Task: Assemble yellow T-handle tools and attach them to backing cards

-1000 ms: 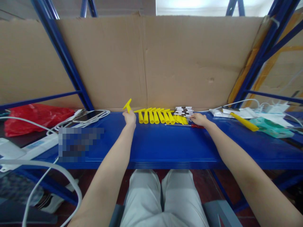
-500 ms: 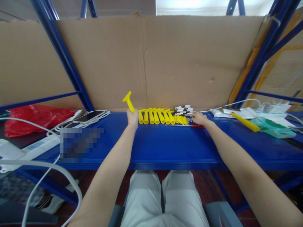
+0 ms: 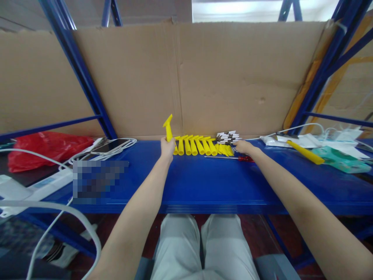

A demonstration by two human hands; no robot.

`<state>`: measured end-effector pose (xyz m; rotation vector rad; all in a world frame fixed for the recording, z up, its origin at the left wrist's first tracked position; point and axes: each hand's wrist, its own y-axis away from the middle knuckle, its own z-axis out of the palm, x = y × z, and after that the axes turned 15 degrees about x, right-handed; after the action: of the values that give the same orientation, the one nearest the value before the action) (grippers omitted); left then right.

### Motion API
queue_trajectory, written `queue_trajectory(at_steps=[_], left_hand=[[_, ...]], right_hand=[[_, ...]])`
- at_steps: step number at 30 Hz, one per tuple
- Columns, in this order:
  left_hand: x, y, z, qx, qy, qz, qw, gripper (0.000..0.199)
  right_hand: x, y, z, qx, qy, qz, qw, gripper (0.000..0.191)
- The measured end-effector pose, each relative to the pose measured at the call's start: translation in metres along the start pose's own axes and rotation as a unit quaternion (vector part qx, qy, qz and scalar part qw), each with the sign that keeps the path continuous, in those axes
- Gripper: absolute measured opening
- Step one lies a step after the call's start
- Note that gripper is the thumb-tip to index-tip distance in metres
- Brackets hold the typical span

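My left hand [image 3: 167,148] is closed round the lower part of a yellow plastic handle with a T-shaped head [image 3: 168,128], held upright above the bench. Just right of it lies a row of several similar yellow handles [image 3: 194,146], their hollow round ends towards me. My right hand [image 3: 244,147] is at the right end of the row, fingers bent down at some tiny shiny metal pieces [image 3: 234,149]. What its fingertips hold is too small to make out. Beside it are small flat yellow pieces [image 3: 225,150], a stack of white-and-brown strips [image 3: 229,137] and a screwdriver with a red handle [image 3: 244,158].
The blue bench [image 3: 210,182] has a cardboard panel [image 3: 221,77] behind. On the left are a red plastic bag [image 3: 49,149], a phone [image 3: 112,146], white cables and a power strip [image 3: 49,184]. A yellow tube [image 3: 305,151] and green packaging [image 3: 342,158] lie right.
My left hand has moved slightly right with the yellow handle, now overlapping the row's left end. My right hand stays by the tiny metal pieces. The camera view has shifted slightly.
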<state>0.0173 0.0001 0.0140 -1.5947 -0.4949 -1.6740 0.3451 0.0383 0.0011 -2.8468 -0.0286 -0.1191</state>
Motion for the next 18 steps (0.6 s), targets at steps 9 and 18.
queue_trajectory(at_steps=[9,18], left_hand=[[0.005,0.006,0.0,-0.015,-0.014,-0.009,1.0,0.019],[0.006,0.008,-0.001,-0.041,-0.023,-0.017,0.999,0.013]], right_hand=[[0.002,-0.008,0.004,0.006,0.001,-0.021,1.0,0.055],[0.003,-0.013,0.004,0.007,0.008,-0.043,0.999,0.056]])
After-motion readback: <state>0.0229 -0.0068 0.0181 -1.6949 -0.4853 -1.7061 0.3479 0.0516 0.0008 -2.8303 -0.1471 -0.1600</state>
